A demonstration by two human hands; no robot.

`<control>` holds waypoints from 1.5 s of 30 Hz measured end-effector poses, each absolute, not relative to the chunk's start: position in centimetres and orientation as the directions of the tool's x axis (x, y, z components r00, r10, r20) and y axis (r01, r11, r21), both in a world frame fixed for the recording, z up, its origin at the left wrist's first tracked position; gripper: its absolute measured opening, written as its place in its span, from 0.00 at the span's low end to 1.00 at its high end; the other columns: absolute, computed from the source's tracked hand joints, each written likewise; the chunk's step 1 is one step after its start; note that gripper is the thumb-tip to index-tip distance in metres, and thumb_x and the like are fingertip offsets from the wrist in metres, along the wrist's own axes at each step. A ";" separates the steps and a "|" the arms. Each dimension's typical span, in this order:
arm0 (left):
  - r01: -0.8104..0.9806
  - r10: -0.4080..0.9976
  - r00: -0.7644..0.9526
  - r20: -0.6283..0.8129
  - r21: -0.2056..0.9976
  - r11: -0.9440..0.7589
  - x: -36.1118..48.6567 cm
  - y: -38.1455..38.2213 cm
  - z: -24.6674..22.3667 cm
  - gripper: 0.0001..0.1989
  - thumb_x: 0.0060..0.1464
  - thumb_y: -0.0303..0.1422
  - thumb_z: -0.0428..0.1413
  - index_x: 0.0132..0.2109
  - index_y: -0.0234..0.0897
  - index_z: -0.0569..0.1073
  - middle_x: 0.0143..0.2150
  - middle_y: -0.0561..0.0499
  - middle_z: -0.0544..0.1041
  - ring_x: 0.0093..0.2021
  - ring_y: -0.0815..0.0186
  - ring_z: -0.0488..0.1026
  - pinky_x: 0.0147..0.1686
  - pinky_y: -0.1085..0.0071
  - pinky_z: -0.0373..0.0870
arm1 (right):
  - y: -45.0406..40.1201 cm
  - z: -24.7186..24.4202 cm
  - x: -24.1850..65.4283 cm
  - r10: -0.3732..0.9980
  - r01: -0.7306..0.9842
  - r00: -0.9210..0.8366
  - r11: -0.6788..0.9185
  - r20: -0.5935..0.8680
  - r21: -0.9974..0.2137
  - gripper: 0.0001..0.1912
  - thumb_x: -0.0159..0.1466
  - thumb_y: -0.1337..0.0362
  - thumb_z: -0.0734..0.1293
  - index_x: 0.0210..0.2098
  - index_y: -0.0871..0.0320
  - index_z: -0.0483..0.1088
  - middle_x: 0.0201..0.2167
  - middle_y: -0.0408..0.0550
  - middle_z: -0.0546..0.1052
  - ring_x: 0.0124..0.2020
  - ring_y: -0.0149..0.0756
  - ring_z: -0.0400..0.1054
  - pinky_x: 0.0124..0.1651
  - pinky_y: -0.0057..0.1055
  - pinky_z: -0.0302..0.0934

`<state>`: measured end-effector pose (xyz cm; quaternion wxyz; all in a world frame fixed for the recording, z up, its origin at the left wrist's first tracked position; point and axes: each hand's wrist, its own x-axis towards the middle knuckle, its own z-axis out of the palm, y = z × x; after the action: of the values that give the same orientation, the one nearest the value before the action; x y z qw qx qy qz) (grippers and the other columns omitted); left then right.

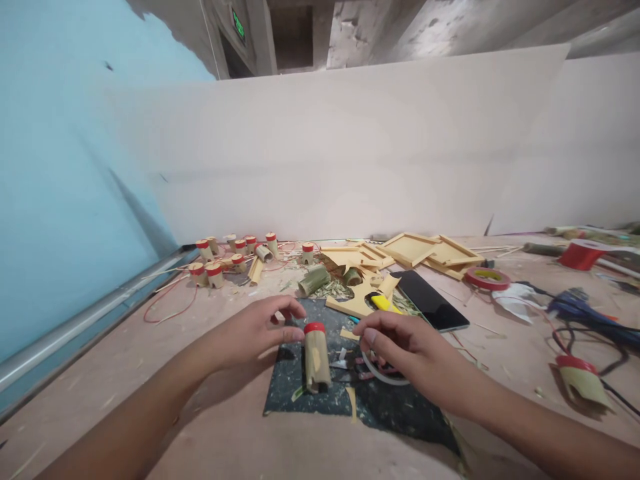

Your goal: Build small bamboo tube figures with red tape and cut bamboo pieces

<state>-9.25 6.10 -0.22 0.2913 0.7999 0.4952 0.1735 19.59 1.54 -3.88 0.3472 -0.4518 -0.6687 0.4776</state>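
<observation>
A bamboo tube [316, 361] with a red band round its top stands slightly tilted on a dark mat [287, 400]. My left hand [257, 330] is open just left of it, thumb tip close to the red band; whether it touches cannot be told. On the other side, my right hand [400, 340] has its thumb and forefinger closed at the edge of a thin white ring [383, 377], which looks like a tape roll. Behind the ring lie scissors [343, 365], partly hidden by it and the hand. A wood strip [353, 402] rests on the mat.
Several red-banded bamboo pieces [214, 273] stand at the back left. Wooden frames [410, 250], a black tablet [430, 300] and red tape [487, 278] lie beyond my right hand. Another banded piece [583, 383] lies far right, near dark cables [613, 347]. A pale panel [325, 160] closes the back.
</observation>
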 end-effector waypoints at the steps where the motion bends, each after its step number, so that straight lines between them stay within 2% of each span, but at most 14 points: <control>1: 0.690 0.885 0.464 -0.028 0.638 -0.342 -9.2 6.0 -0.2 0.15 0.60 0.45 0.64 0.50 0.45 0.82 0.52 0.49 0.85 0.48 0.53 0.80 0.46 0.64 0.75 | 1.6 -3.9 19.6 0.935 0.271 -0.354 0.135 0.031 -0.953 0.17 0.74 0.48 0.64 0.42 0.54 0.76 0.30 0.42 0.71 0.29 0.37 0.62 0.33 0.33 0.58; 5: 0.687 0.868 0.494 -0.055 0.637 -0.351 -8.6 5.5 -0.1 0.16 0.61 0.45 0.63 0.53 0.46 0.82 0.54 0.49 0.84 0.52 0.52 0.79 0.51 0.63 0.73 | 1.5 -3.8 19.6 0.933 0.278 -0.357 0.140 0.033 -0.950 0.17 0.74 0.49 0.65 0.41 0.54 0.76 0.31 0.43 0.73 0.29 0.37 0.63 0.34 0.33 0.57; 9: 0.690 0.861 0.504 -0.067 0.631 -0.354 -8.4 5.3 0.1 0.17 0.64 0.46 0.61 0.55 0.46 0.81 0.54 0.48 0.84 0.52 0.52 0.79 0.50 0.62 0.73 | 1.3 -3.7 19.7 0.934 0.287 -0.355 0.150 0.040 -0.946 0.16 0.74 0.50 0.65 0.41 0.54 0.77 0.30 0.43 0.74 0.29 0.37 0.64 0.33 0.33 0.57; 11: 0.692 0.851 0.519 -0.077 0.622 -0.366 -8.5 5.3 0.0 0.20 0.64 0.48 0.61 0.58 0.46 0.80 0.57 0.47 0.83 0.53 0.51 0.78 0.53 0.61 0.74 | 1.3 -3.7 19.7 0.933 0.281 -0.356 0.158 0.050 -0.947 0.15 0.74 0.50 0.66 0.41 0.54 0.78 0.31 0.44 0.76 0.31 0.38 0.66 0.34 0.33 0.59; 13: 0.691 0.833 0.546 -0.087 0.609 -0.389 -8.7 5.3 -0.2 0.28 0.59 0.49 0.67 0.63 0.47 0.78 0.63 0.45 0.79 0.60 0.47 0.76 0.59 0.57 0.72 | 1.3 -3.7 19.7 0.931 0.271 -0.360 0.165 0.059 -0.948 0.15 0.74 0.51 0.65 0.41 0.54 0.78 0.31 0.44 0.76 0.31 0.38 0.68 0.35 0.33 0.61; 15: 0.693 0.815 0.571 -0.099 0.591 -0.413 -8.7 5.0 -0.6 0.41 0.49 0.48 0.74 0.67 0.47 0.74 0.68 0.44 0.75 0.67 0.43 0.71 0.65 0.53 0.69 | 1.3 -3.8 19.7 0.929 0.263 -0.364 0.171 0.067 -0.950 0.15 0.74 0.52 0.65 0.42 0.54 0.78 0.31 0.44 0.76 0.31 0.38 0.68 0.35 0.33 0.61; 17: 0.701 0.805 0.583 -0.110 0.569 -0.429 -8.5 4.7 -0.9 0.48 0.43 0.45 0.77 0.70 0.47 0.71 0.69 0.42 0.74 0.69 0.40 0.69 0.67 0.50 0.69 | 1.3 -3.8 19.7 0.928 0.262 -0.366 0.179 0.074 -0.948 0.14 0.74 0.53 0.65 0.42 0.53 0.78 0.31 0.44 0.76 0.32 0.38 0.68 0.35 0.33 0.61; 21: 0.720 0.799 0.589 -0.120 0.526 -0.452 -8.2 4.1 -1.0 0.46 0.47 0.39 0.74 0.72 0.45 0.69 0.68 0.40 0.73 0.69 0.39 0.68 0.68 0.46 0.68 | 1.2 -3.8 19.7 0.926 0.270 -0.370 0.189 0.080 -0.944 0.14 0.75 0.54 0.65 0.40 0.53 0.77 0.31 0.43 0.76 0.32 0.37 0.67 0.35 0.33 0.59; 26: 0.737 0.789 0.599 -0.136 0.479 -0.477 -8.6 4.0 -0.6 0.47 0.48 0.38 0.72 0.74 0.45 0.68 0.70 0.39 0.71 0.73 0.35 0.62 0.71 0.41 0.63 | 1.1 -3.7 19.7 0.921 0.274 -0.383 0.184 0.069 -0.944 0.15 0.75 0.53 0.64 0.40 0.54 0.78 0.31 0.43 0.75 0.31 0.37 0.65 0.34 0.32 0.58; 29: 0.746 0.791 0.595 -0.140 0.464 -0.479 -8.7 4.2 -0.6 0.48 0.49 0.40 0.73 0.75 0.45 0.67 0.72 0.38 0.69 0.74 0.33 0.60 0.72 0.39 0.61 | 1.0 -3.6 19.7 0.920 0.281 -0.388 0.175 0.055 -0.944 0.16 0.75 0.52 0.64 0.40 0.55 0.78 0.31 0.43 0.75 0.31 0.37 0.65 0.33 0.32 0.56; 35: 0.758 0.773 0.598 -0.213 0.462 -0.459 -8.8 4.5 -0.4 0.53 0.51 0.42 0.73 0.79 0.47 0.60 0.78 0.38 0.59 0.78 0.35 0.53 0.75 0.41 0.57 | 1.1 -3.4 19.6 0.920 0.301 -0.390 0.165 0.037 -0.939 0.16 0.75 0.52 0.64 0.40 0.56 0.77 0.33 0.45 0.78 0.31 0.36 0.66 0.34 0.32 0.57; 41: 0.752 0.764 0.604 -0.226 0.477 -0.454 -9.0 4.3 -0.1 0.57 0.49 0.43 0.74 0.80 0.47 0.57 0.79 0.40 0.57 0.79 0.35 0.52 0.75 0.42 0.57 | 1.0 -3.1 19.5 0.912 0.312 -0.408 0.173 0.032 -0.934 0.18 0.75 0.51 0.64 0.40 0.57 0.77 0.34 0.46 0.78 0.32 0.36 0.67 0.34 0.31 0.61; 45: 0.756 0.762 0.597 -0.249 0.491 -0.432 -9.2 4.5 0.2 0.57 0.51 0.48 0.74 0.80 0.47 0.56 0.81 0.40 0.54 0.81 0.36 0.48 0.76 0.40 0.54 | 1.0 -3.2 19.5 0.913 0.317 -0.406 0.170 0.028 -0.933 0.17 0.75 0.51 0.64 0.40 0.57 0.77 0.33 0.46 0.78 0.31 0.36 0.68 0.35 0.30 0.62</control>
<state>-9.17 4.49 0.18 0.2876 0.8461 0.4488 0.0053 19.54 1.01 -3.16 0.3182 -0.4422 -0.6954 0.4687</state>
